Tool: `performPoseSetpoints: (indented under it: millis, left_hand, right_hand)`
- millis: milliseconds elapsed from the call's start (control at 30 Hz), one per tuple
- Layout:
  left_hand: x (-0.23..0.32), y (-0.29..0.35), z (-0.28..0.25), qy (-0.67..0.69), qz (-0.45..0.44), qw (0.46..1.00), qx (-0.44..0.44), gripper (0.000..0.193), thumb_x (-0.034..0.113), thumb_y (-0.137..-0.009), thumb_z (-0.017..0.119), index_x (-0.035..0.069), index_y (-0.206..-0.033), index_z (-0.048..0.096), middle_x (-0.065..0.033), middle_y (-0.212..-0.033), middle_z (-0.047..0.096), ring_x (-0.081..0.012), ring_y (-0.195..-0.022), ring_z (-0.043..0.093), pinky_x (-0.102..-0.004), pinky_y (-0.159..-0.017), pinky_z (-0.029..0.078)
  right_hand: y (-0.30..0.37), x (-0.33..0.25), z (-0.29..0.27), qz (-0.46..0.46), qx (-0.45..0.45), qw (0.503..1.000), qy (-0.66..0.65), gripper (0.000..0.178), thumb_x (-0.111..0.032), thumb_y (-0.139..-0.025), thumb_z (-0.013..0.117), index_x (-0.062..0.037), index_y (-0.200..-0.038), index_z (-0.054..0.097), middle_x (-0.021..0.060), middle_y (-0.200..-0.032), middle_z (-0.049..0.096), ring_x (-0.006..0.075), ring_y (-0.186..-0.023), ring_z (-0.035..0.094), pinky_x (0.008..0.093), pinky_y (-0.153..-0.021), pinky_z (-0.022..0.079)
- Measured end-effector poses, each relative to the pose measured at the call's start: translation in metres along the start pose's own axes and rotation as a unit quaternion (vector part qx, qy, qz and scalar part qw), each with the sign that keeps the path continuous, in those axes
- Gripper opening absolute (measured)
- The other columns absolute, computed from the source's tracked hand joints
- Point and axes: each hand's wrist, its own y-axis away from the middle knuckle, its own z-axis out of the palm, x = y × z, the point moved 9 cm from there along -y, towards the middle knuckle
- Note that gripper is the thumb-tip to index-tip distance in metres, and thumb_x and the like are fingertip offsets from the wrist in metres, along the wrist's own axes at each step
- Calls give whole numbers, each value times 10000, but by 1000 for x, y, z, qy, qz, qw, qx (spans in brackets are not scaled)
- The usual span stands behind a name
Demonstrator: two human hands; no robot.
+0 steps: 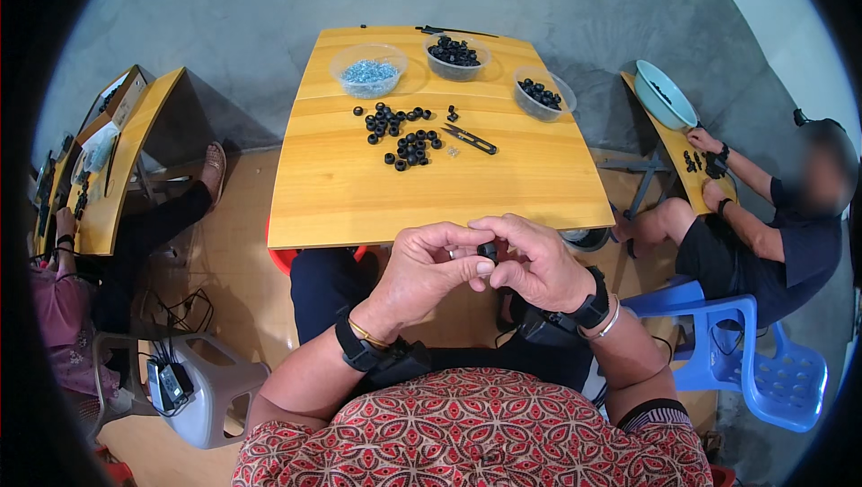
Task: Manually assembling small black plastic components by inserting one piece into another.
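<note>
small black piece (488, 251): held up by the near edge of the table (431, 209), between both hands. left hand (431, 273) closed, thumb and finger pinching it; right hand (537, 263) curled in, fingertips gripping its other side. step, my reading: close fingertip work on one piece, detail hidden by the fingers. next move would call for a steady pinch. beyond, on the table: loose black pieces (400, 165), then dark snips (471, 139).

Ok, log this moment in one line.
left hand, right hand: joint grip on small rounded black piece | yellow wooden table: loose round black pieces, black metal snips
</note>
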Motion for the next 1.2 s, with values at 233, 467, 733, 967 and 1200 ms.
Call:
performPoseSetpoints:
  millis: [233,467,733,967,1200]
  left_hand:
    - [-1,0,-5,-8,2,1000,23,226,-47,-751,605,12,-969,602,-81,-784,611,-126,-645,585,-236,-612,505]
    - [-5,-1,-9,-2,0,999,32,192,-41,-757,598,11,-941,613,-90,-808,609,-136,-636,581,-241,-602,503]
    - [-8,-3,-11,8,-11,999,31,197,-28,-759,599,11,-952,610,-94,-840,607,-145,-662,578,-247,-618,503]
    - [-8,-3,-14,11,-17,999,42,179,-18,-778,584,8,-953,611,-97,-850,610,-142,-669,579,-243,-618,499]
    - [-8,-5,-15,29,-23,998,46,154,-12,-785,583,12,-933,614,-93,-839,609,-129,-641,572,-230,-588,489]
  right_hand:
    - [0,5,1,5,7,1000,29,387,-145,-778,609,19,-1103,479,142,-897,570,252,-765,583,303,-672,460]
    - [0,14,3,45,-1,999,-6,367,-141,-786,601,19,-1098,490,145,-901,575,245,-764,586,296,-673,460]
    - [1,24,6,40,2,998,-53,342,-94,-825,555,11,-1141,475,77,-892,550,81,-560,540,195,-512,440]
    - [1,30,8,86,5,993,-75,350,-91,-800,584,16,-1116,480,94,-827,552,114,-575,539,234,-518,435]
    - [-2,25,8,59,-7,996,-62,396,-41,-781,572,8,-1159,462,84,-818,528,110,-572,534,220,-491,433]
